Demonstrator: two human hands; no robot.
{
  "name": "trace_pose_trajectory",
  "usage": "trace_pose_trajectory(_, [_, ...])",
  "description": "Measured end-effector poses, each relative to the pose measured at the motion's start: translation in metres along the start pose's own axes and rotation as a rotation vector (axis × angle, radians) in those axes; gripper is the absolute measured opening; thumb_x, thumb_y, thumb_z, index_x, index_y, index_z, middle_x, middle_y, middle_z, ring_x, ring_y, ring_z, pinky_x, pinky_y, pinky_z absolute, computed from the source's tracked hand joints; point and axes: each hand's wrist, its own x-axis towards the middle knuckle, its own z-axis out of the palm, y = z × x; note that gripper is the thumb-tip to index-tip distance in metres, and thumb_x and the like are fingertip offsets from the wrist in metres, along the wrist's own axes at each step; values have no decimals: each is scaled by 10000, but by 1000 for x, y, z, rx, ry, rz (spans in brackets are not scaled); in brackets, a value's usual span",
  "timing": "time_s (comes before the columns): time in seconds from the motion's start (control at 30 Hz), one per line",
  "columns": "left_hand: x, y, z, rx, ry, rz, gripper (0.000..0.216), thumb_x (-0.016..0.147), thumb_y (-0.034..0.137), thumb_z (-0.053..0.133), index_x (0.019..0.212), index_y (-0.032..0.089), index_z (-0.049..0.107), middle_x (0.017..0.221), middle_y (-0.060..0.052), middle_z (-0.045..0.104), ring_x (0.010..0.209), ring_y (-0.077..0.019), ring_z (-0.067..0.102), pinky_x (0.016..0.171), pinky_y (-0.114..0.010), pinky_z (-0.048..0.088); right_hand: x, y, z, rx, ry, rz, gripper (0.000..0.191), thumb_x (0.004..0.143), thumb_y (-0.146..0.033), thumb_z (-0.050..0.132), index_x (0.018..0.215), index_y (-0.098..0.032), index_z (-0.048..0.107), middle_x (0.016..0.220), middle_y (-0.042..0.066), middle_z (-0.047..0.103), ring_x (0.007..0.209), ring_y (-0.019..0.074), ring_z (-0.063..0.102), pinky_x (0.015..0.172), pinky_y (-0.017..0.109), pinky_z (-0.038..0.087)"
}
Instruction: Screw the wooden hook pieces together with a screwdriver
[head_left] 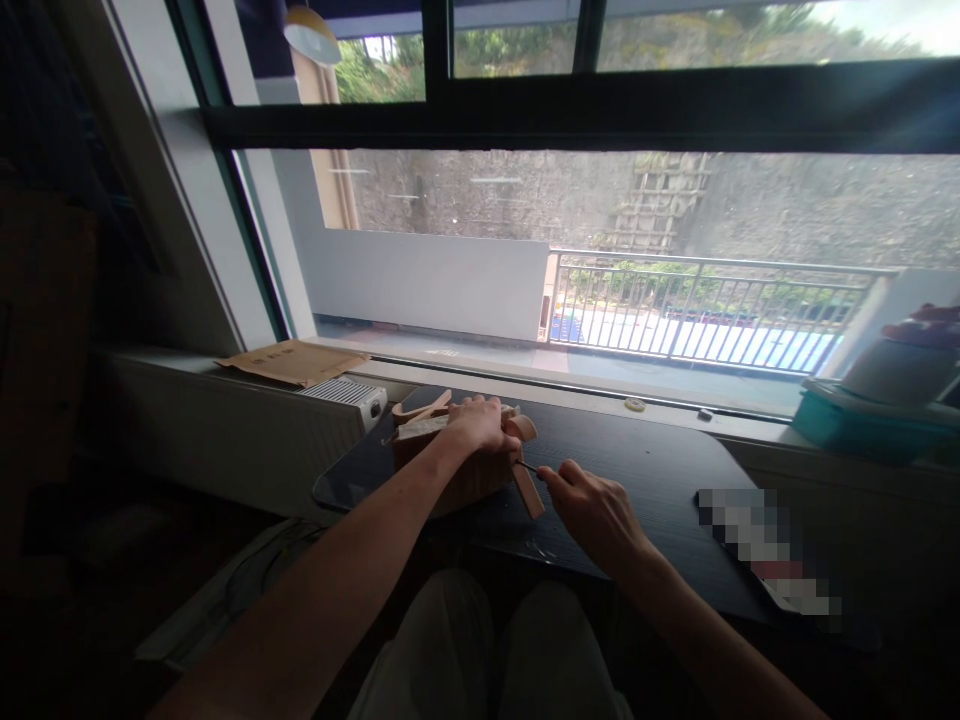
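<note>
A brown bag [411, 452] that looks like leather, with a pale edge along its top, sits on the dark table [637, 470] in front of my knees. Across its top lies my left hand [480, 420], fingers bent down and closed on the bag near its right end. A tan strap [529, 490] hangs down at that end, and another tan band curls up above it. Between the fingers of my right hand [585, 498] is a thin dark pointed tool [528, 466], its tip against the strap. The tool's exact kind is hard to make out. My left forearm hides part of the bag.
A blurred-out flat object [765, 550] lies at the table's right. On the windowsill are a tape roll [634, 404], a small dark item [705, 414] and a teal box [862, 420]. A brown envelope [296, 360] rests left, beside a white radiator [352, 400].
</note>
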Motion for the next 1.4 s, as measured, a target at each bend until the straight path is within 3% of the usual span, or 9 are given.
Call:
trace_pose_trajectory(0.37, [2,-1,1,11,4,7,730,563,708,556,1094,209,509,1193,-146,559,1103,-331,498,916,-453,379,0,0,-2,308,-38,178,294,929,-308,386,1170,-258,546,927,17,662,775,141,623,608,231,378])
trace_pose_trajectory(0.47, [2,-1,1,17,6,3,736,562,710,555,1098,207,508,1173,-140,569,1091,-330,507,910,-449,382,1,0,-2,240,-28,152,290,920,-280,405,1176,-250,539,907,19,645,726,135,604,559,231,357])
trace_pose_trajectory(0.7, [2,-1,0,10,1,1,726,571,712,558,1096,212,513,1181,-143,570,1099,-332,502,906,-452,384,-3,4,5,-20,57,-60,350,884,-88,410,1173,-236,540,918,37,591,710,134,543,535,235,320])
trace_pose_trajectory(0.87, [3,-1,1,10,7,14,748,575,719,554,1115,203,512,1191,-141,569,1111,-321,502,971,-447,327,-2,3,8,59,55,-12,315,903,-136,404,1163,-245,545,855,19,602,693,133,551,530,237,312])
trace_pose_trajectory(1.13, [4,-1,3,21,19,-1,772,562,724,557,1133,206,507,1187,-149,565,1098,-325,508,930,-458,375,1,-6,-1,261,-24,167,268,929,-274,389,1137,-239,553,900,21,657,727,129,609,575,230,347])
trace_pose_trajectory(1.4, [1,0,1,11,3,-8,745,565,705,564,1128,220,513,1213,-144,552,1117,-332,495,905,-438,393,0,1,-1,31,79,-9,286,892,-129,430,1118,-244,564,893,20,610,689,129,546,558,243,308])
